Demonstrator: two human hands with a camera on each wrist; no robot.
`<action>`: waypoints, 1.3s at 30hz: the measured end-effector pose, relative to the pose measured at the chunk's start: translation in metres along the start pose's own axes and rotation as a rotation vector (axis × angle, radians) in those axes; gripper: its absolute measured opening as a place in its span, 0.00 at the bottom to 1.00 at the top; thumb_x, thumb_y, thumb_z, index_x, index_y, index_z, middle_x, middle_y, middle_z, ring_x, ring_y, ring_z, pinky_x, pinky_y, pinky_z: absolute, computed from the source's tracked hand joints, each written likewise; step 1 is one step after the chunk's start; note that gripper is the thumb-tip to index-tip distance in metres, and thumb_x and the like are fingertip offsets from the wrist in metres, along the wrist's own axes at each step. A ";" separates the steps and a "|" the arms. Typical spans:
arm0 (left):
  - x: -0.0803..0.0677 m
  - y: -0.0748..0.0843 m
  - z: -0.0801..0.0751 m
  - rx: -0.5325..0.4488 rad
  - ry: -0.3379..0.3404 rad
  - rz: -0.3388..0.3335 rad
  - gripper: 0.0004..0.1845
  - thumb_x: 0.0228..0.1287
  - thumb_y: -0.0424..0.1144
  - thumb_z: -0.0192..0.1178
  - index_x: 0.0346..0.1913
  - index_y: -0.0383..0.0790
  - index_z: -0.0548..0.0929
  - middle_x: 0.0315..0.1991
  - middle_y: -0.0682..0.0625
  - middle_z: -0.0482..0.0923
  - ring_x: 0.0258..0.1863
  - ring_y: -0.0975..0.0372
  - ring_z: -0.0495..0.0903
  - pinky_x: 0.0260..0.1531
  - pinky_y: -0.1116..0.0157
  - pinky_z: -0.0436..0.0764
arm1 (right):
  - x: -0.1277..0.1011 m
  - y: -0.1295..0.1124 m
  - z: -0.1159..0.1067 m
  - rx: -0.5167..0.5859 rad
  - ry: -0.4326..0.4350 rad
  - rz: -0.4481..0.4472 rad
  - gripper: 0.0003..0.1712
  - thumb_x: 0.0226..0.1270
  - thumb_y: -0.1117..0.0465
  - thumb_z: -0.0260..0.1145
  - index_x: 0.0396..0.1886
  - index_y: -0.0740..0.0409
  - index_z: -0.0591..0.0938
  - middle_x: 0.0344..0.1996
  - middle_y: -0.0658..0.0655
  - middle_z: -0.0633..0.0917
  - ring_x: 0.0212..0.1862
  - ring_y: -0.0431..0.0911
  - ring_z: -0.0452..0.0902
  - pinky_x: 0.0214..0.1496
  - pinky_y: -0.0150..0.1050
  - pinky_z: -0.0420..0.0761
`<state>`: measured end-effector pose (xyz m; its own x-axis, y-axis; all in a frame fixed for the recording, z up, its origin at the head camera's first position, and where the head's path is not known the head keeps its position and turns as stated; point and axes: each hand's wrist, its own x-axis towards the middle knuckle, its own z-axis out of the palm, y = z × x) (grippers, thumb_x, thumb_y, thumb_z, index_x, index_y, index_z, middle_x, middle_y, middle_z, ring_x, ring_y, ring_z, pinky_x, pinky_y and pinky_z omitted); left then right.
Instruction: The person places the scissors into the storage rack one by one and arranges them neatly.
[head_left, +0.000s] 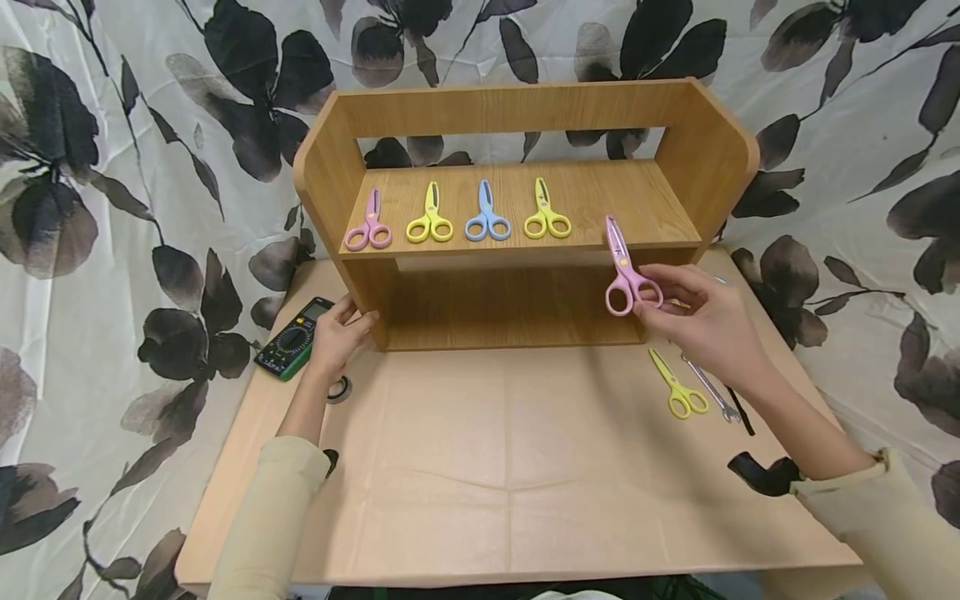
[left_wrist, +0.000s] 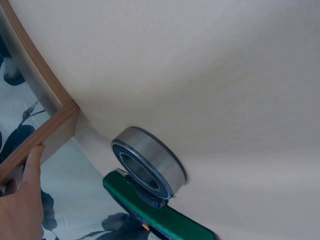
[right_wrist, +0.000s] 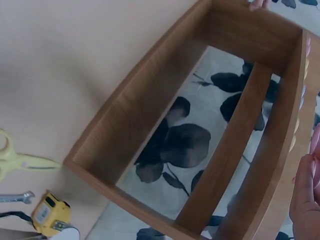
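Note:
My right hand (head_left: pixel 701 321) pinches a pair of pink scissors (head_left: pixel 621 258) by one handle loop, blades pointing up, in front of the right end of the upper shelf. On that shelf of the wooden rack (head_left: pixel 517 98) lie pink scissors (head_left: pixel 368 223), yellow scissors (head_left: pixel 431 218), blue scissors (head_left: pixel 486 215) and another yellow pair (head_left: pixel 545 212), spaced in a row with tips towards the back. My left hand (head_left: pixel 341 337) holds the rack's lower left side panel (left_wrist: pixel 42 137). In the right wrist view, only part of the held scissors shows at the right edge.
Left of the rack are a green-edged multimeter (head_left: pixel 295 337) and a metal ring-shaped bearing (left_wrist: pixel 150 160). To the right lie yellow scissors (head_left: pixel 678 387), a wrench (head_left: pixel 712 389) and a yellow tape measure (right_wrist: pixel 51 214). A floral cloth (head_left: pixel 112 333) surrounds the table (head_left: pixel 510 483).

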<state>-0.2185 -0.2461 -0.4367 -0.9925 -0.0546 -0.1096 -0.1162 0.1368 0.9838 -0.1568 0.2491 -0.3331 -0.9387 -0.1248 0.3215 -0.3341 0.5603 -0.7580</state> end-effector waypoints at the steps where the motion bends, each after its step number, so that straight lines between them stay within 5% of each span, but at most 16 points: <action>1: 0.000 0.000 0.000 0.004 -0.001 -0.001 0.39 0.74 0.32 0.60 0.83 0.43 0.56 0.82 0.41 0.58 0.77 0.44 0.66 0.72 0.41 0.71 | 0.005 0.000 -0.001 -0.010 -0.008 0.028 0.26 0.68 0.62 0.74 0.65 0.52 0.83 0.53 0.56 0.85 0.49 0.38 0.79 0.47 0.16 0.81; 7: -0.001 0.001 0.001 0.008 0.002 0.008 0.39 0.74 0.32 0.60 0.83 0.42 0.56 0.82 0.41 0.58 0.77 0.44 0.66 0.72 0.41 0.72 | 0.041 -0.009 -0.007 -0.067 -0.086 0.194 0.30 0.70 0.45 0.71 0.70 0.44 0.80 0.57 0.55 0.84 0.53 0.45 0.79 0.41 0.20 0.81; 20: -0.001 -0.002 0.000 -0.010 0.010 0.019 0.38 0.74 0.31 0.60 0.83 0.42 0.58 0.81 0.41 0.60 0.76 0.44 0.68 0.71 0.40 0.72 | 0.110 -0.019 0.000 -0.162 -0.145 0.163 0.25 0.68 0.52 0.71 0.61 0.57 0.86 0.54 0.62 0.86 0.54 0.53 0.75 0.37 0.26 0.76; 39: -0.002 -0.002 -0.001 0.016 -0.001 0.031 0.38 0.74 0.32 0.60 0.82 0.42 0.59 0.81 0.40 0.60 0.76 0.44 0.68 0.70 0.39 0.73 | 0.156 -0.034 -0.007 -0.324 -0.338 0.210 0.26 0.72 0.54 0.69 0.63 0.64 0.82 0.59 0.68 0.82 0.57 0.56 0.69 0.50 0.44 0.67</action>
<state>-0.2168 -0.2468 -0.4385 -0.9957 -0.0489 -0.0789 -0.0855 0.1541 0.9843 -0.2913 0.2160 -0.2531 -0.9758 -0.2100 -0.0614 -0.1416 0.8199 -0.5547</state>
